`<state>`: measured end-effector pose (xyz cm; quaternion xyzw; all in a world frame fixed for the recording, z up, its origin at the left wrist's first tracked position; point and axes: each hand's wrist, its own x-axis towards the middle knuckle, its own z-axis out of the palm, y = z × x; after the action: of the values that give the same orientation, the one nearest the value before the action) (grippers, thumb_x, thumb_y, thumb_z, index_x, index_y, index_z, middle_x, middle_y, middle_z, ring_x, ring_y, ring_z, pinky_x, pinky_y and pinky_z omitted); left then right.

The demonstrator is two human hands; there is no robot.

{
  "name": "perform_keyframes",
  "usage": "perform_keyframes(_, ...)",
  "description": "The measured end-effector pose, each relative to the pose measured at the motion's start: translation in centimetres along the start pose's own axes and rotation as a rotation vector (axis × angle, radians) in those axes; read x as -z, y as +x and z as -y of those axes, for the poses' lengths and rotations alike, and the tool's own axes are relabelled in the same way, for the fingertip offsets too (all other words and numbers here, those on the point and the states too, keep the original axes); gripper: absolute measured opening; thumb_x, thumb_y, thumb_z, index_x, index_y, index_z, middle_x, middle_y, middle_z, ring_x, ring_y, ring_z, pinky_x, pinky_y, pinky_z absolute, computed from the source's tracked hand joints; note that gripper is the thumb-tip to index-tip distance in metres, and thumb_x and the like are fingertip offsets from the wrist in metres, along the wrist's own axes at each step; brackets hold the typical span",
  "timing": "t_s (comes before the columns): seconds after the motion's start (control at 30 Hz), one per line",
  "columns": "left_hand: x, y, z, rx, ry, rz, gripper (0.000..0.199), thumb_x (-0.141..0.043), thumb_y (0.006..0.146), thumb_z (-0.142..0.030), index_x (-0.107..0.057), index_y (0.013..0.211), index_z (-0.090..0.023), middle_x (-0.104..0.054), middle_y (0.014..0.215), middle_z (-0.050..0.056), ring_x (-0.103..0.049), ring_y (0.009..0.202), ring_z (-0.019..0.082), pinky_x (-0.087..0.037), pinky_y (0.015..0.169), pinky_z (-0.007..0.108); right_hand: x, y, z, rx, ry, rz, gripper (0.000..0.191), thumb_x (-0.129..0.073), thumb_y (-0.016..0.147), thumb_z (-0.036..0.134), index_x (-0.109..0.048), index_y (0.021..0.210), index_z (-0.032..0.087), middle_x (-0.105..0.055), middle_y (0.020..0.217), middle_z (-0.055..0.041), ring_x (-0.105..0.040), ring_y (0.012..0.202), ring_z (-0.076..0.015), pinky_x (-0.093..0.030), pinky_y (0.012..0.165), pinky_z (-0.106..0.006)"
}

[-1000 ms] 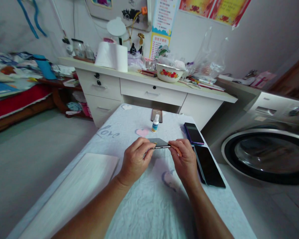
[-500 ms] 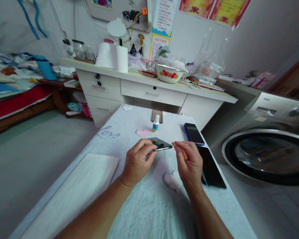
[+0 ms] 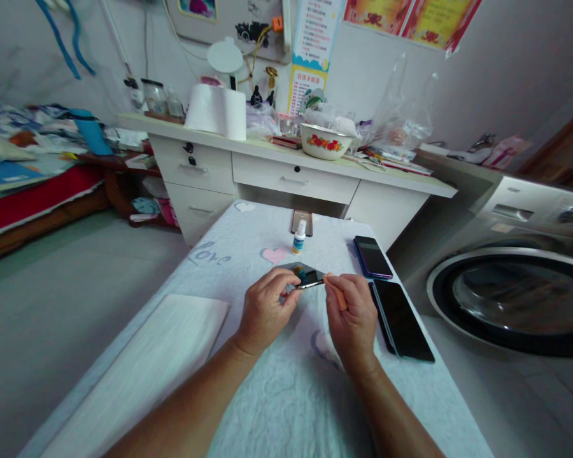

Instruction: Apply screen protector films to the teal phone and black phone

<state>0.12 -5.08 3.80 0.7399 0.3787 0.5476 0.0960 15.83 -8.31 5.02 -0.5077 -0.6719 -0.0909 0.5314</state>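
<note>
A dark, glossy phone [image 3: 308, 276] is pinched at its left edge by my left hand [image 3: 267, 305], held tilted above the cloth-covered table [image 3: 267, 388]. My right hand [image 3: 353, 315] is closed around a small orange object [image 3: 340, 298] with its fingertips at the phone's right corner. What the orange object is I cannot make out. Just beyond the phone stands a small white spray bottle [image 3: 298, 239] with a blue and yellow label. Behind the bottle lies another phone or case [image 3: 302, 222], flat on the cloth.
On the table's right side lie a dark phone [image 3: 372, 257] and a black tablet [image 3: 403, 320]. A whitish board [image 3: 148, 369] lies at the left. Beyond the table is a white desk [image 3: 296, 172] with a flowered bowl [image 3: 325, 141]; a washing machine [image 3: 510, 216] stands right.
My right hand has moved left with the orange object, and its fingertips now meet the phone's right corner. My left hand keeps its grip on the phone, almost unmoved.
</note>
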Motion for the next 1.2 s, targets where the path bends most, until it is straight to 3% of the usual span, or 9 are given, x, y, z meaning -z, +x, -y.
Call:
perform_keyframes(0.53, -0.1, 0.0, 0.0, -0.005, -0.013, 0.021, 0.004, -0.062, 0.085, -0.020, -0.064, 0.083, -0.017, -0.067, 0.085, 0.002, -0.056, 0.063, 0.009, -0.047, 0.060, 0.021, -1.2, -1.3, 1.7, 0.177, 0.067, 0.125, 0.035, -0.050, 0.086, 0.001, -0.060, 0.112, 0.020, -0.056, 0.098, -0.0072, -0.055, 0.090, -0.0178, -0.053, 0.076, -0.033)
perform_keyframes(0.93, -0.2, 0.1, -0.1, 0.013, -0.021, 0.002, 0.011, -0.064, 0.077, -0.009, -0.064, 0.084, -0.018, -0.067, 0.085, 0.002, -0.061, 0.071, 0.010, -0.049, 0.057, 0.016, -0.3, -0.3, -0.5, 0.070, 0.019, 0.038, 0.024, -0.055, 0.086, 0.005, -0.062, 0.104, 0.020, -0.060, 0.100, -0.0070, -0.058, 0.095, -0.0181, -0.051, 0.082, -0.035)
perform_keyframes(1.2, -0.2, 0.2, -0.2, 0.017, -0.018, -0.007, 0.013, -0.065, 0.076, -0.008, -0.064, 0.085, -0.018, -0.067, 0.085, 0.001, -0.060, 0.070, 0.009, -0.048, 0.057, 0.016, -0.4, -0.4, 0.5, 0.110, 0.022, 0.061, 0.023, -0.054, 0.088, 0.006, -0.062, 0.103, 0.020, -0.063, 0.099, -0.0068, -0.058, 0.092, -0.0181, -0.050, 0.080, -0.035)
